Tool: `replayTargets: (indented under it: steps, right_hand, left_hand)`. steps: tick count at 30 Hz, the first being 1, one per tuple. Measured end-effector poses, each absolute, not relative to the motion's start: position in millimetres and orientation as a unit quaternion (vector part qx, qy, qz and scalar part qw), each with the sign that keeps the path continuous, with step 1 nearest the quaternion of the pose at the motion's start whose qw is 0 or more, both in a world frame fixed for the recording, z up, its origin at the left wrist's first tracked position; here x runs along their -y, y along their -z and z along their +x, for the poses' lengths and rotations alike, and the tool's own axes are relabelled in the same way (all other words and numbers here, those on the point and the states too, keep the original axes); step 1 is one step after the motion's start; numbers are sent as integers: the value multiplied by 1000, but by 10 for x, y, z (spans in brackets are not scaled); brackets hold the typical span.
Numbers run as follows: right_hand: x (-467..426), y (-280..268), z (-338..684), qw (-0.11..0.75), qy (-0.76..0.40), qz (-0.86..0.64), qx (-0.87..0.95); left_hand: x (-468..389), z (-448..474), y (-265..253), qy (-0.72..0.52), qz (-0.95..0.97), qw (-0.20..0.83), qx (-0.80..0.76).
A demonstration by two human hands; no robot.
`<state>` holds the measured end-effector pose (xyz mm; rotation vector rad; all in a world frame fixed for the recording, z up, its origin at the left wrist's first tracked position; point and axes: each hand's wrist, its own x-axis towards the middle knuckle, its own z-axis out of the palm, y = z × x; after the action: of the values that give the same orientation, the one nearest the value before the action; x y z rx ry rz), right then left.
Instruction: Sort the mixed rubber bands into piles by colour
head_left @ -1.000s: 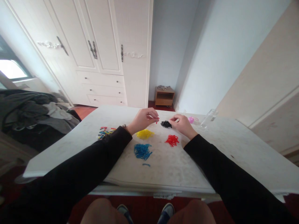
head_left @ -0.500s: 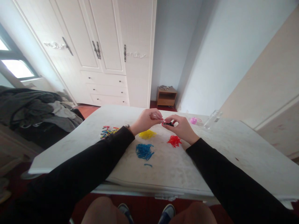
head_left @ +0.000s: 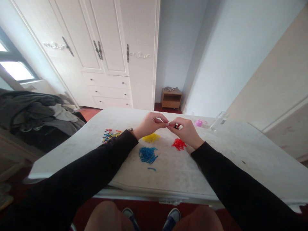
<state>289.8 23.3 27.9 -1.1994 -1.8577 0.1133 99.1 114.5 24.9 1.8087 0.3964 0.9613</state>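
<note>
My left hand (head_left: 151,124) and my right hand (head_left: 186,130) meet fingertip to fingertip above the table. Left thumb and index finger are pinched; whatever is between them is too small to make out. Curled right fingers hold a small black bundle (head_left: 176,126), partly hidden, perhaps of bands. Below the hands lie loose piles of thin rubber bands: yellow bands (head_left: 151,138) under the left hand, red bands (head_left: 179,144) beside the right wrist, and blue bands (head_left: 147,155) nearer me. A single blue band (head_left: 151,169) lies apart. Mixed-colour bands (head_left: 109,136) sit beside the left cuff.
On the white table (head_left: 240,179), a clear glass jar (head_left: 218,122) leans or lies at the far right, next to a pink item (head_left: 199,123). Beyond stand a white wardrobe (head_left: 113,41) and a small wooden cabinet (head_left: 171,98). Clothes (head_left: 36,109) are heaped at left.
My fingertips have come together, and the right fingers now cover more of the black bundle. A red bit seen by the right fingertips before is hidden. The piles look undisturbed.
</note>
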Motion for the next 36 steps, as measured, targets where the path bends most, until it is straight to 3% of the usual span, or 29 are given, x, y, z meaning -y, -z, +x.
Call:
replayTargets:
  steps: [18,36]
  right_hand:
    - [-217,-309,2889,499,-42,-509,700]
    - [-206,-294,2871,489,-75,-488,719]
  left_hand:
    - [-1263,990,-201,-424,784,424,-161]
    - [-1242,983,-217,-425,777,439,-151]
